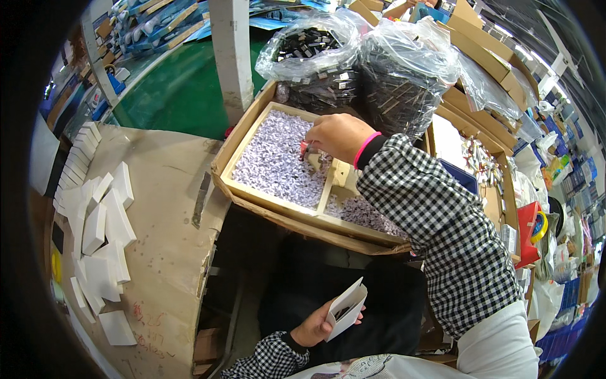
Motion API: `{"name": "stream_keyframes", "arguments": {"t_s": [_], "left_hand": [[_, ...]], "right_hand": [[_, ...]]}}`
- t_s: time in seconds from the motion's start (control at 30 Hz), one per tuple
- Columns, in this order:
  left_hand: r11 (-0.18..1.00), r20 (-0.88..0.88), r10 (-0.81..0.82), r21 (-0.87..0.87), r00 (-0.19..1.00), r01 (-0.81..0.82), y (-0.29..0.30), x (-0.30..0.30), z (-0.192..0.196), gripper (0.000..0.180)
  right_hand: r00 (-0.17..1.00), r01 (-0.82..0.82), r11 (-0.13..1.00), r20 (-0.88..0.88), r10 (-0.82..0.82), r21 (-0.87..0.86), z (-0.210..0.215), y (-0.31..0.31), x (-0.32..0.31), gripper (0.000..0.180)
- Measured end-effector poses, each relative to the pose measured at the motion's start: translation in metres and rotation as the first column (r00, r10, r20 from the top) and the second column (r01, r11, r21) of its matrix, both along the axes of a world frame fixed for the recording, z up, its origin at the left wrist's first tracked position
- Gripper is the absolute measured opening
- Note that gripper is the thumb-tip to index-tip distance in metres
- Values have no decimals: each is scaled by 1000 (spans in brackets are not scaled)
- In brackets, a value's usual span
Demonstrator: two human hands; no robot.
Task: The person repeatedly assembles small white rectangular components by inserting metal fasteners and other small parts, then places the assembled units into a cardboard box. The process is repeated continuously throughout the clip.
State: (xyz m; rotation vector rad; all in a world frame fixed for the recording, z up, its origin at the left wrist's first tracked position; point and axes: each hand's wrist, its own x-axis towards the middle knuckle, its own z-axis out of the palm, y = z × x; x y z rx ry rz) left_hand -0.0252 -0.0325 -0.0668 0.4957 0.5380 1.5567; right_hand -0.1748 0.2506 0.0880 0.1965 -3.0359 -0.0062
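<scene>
A shallow cardboard tray [238, 151] full of small pale purple pieces [278, 161] sits tilted at the bench's far edge. The right hand [338, 136] reaches over the tray's divider, fingers pinched on a small reddish piece [305, 149]. Near the lower edge, the left hand [312, 328] clasps an open white box [346, 308], mouth upward.

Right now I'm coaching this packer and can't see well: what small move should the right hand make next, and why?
Probably bring the right hand back toward the open white box that the left hand holds near the lap. The right fingertips already pinch something small and reddish over the tray of pale purple bits, and the box mouth is open and facing up.
</scene>
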Motion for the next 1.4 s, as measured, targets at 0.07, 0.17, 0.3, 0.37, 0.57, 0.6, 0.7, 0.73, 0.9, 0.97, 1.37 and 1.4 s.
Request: {"name": "stream_keyframes", "arguments": {"t_s": [0.07,0.17,0.3,0.37,0.57,0.6,0.7,0.73,0.9,0.97,1.37,1.4], "left_hand": [[999,27,41,-21,999,-41,-2,-1,1,109],[993,132,111,-63,985,-103,-4,-4,2,108],[985,145,165,29,976,-171,-5,-12,1,102],[982,162,176,39,971,-184,-5,-16,3,108],[987,50,121,100,991,-126,7,-14,13,106],[988,37,101,112,994,-104,10,-12,14,106],[990,28,58,127,998,-61,16,-1,18,105],[990,30,44,135,999,-47,19,2,19,106],[990,94,-21,144,995,7,28,21,24,109],[994,81,-24,105,996,16,28,27,26,108],[997,110,-73,45,991,68,21,44,25,108],[998,113,-63,36,992,59,20,43,25,107]], "right_hand": [[998,22,994,61,-29,111,-4,-3,-6,15],[993,86,993,77,-93,82,-1,-6,-8,15],[995,-101,972,-25,98,-214,24,-15,18,13],[982,-186,901,-52,180,-391,39,-28,54,9],[909,-170,865,264,323,-472,45,-90,144,12],[915,-165,883,264,303,-440,46,-95,156,13],[930,-97,896,280,237,-433,43,-99,180,14],[942,-105,891,243,232,-442,42,-99,188,13],[984,-174,883,-45,171,-436,43,-73,224,14],[999,39,921,-8,-46,-386,54,-41,239,12],[899,436,897,86,-429,-79,27,63,256,18],[900,435,889,52,-433,-144,28,63,258,16]]}}
